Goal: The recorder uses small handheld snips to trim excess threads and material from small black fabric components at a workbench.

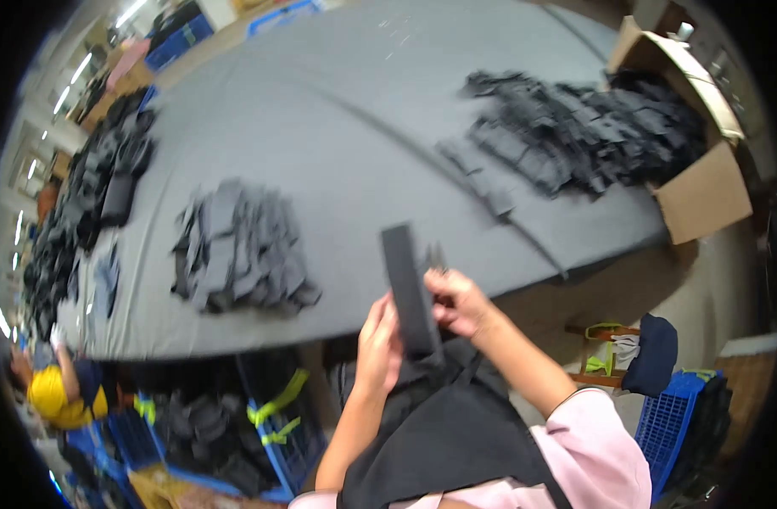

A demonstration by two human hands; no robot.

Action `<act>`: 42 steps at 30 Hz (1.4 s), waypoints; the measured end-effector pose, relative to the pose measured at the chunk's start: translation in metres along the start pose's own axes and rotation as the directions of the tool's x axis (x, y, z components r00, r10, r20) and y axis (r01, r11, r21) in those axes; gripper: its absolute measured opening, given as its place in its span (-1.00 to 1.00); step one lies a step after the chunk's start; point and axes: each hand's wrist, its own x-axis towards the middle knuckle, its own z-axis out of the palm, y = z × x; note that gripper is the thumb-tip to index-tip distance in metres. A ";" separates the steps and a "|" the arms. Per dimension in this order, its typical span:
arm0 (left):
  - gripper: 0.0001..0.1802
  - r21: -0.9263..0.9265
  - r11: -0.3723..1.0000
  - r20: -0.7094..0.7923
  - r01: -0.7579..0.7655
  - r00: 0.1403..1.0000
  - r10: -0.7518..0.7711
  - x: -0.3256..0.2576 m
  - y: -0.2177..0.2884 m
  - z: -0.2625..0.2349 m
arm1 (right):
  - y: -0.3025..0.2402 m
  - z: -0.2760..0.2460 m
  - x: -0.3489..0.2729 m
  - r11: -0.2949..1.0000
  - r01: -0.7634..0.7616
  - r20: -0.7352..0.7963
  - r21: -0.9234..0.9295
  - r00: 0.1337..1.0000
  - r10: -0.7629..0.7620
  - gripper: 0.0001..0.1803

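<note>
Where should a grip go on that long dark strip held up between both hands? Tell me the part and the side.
Grip the dark strip at its free upper end, from the right long edge. The left hand covers its lower left, the right hand its middle right. The strip is narrow, flat and near upright, so pinch across its width.

dark grey strip [410, 288], grey table [338, 127], pink sleeve [596, 445]
</note>
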 end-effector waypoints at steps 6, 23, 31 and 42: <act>-0.53 0.038 0.992 -0.096 -0.117 0.988 0.120 -0.013 -0.010 -0.006 | 0.030 0.018 -0.001 0.968 0.107 -0.197 -0.226 0.968 -0.153 -0.71; -0.49 0.525 0.763 -0.008 -0.376 0.895 0.447 0.002 -0.018 -0.008 | 0.032 0.018 -0.006 0.466 0.250 0.015 -0.849 0.893 -0.450 -0.43; -0.65 0.730 0.510 0.114 -0.454 0.817 0.565 -0.003 -0.024 -0.047 | 0.047 0.011 -0.007 0.273 0.254 0.061 -0.928 0.825 -0.562 -0.50; -0.75 0.679 0.633 -0.040 -0.372 0.842 0.538 -0.014 -0.008 -0.026 | 0.043 0.009 -0.016 0.808 -0.081 -0.157 -0.583 0.987 -0.014 -0.67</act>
